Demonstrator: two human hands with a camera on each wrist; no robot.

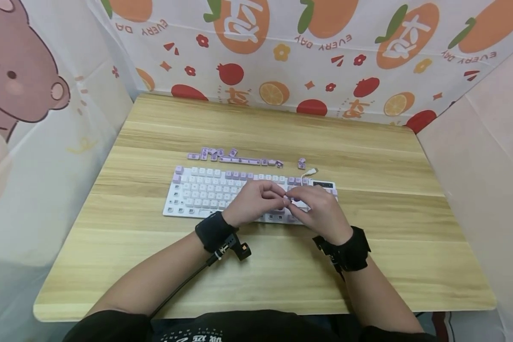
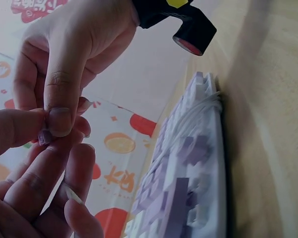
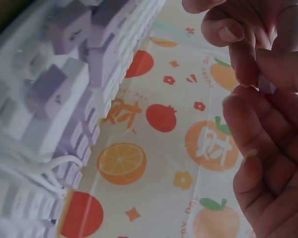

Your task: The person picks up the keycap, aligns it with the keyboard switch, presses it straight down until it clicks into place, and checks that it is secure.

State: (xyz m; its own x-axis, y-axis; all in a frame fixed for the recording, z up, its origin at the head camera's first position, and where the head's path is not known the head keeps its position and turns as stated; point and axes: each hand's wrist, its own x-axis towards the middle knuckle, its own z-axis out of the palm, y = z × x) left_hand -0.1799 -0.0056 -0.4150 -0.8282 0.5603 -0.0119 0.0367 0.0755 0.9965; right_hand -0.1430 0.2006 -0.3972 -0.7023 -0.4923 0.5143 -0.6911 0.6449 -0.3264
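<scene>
A small purple keycap (image 2: 44,137) is pinched between the fingertips of both hands, held up above the keyboard (image 1: 205,187). In the head view my left hand (image 1: 254,202) meets my right hand (image 1: 322,209) over the keyboard's right half, and the fingers hide the keys there. From the right wrist, one face of the keycap (image 3: 266,84) shows between the fingertips. White and purple caps cover much of the board, while bare switches show along its left side and front row. Some purple caps (image 3: 52,91) sit tilted on the board.
Behind the keyboard lies a row of loose purple keycaps (image 1: 192,156), including a long spacebar (image 1: 239,160). Two more caps (image 1: 301,164) lie apart at its right. A white cable (image 1: 309,172) rests over the keyboard's back right. Printed curtains border the wooden table (image 1: 282,280).
</scene>
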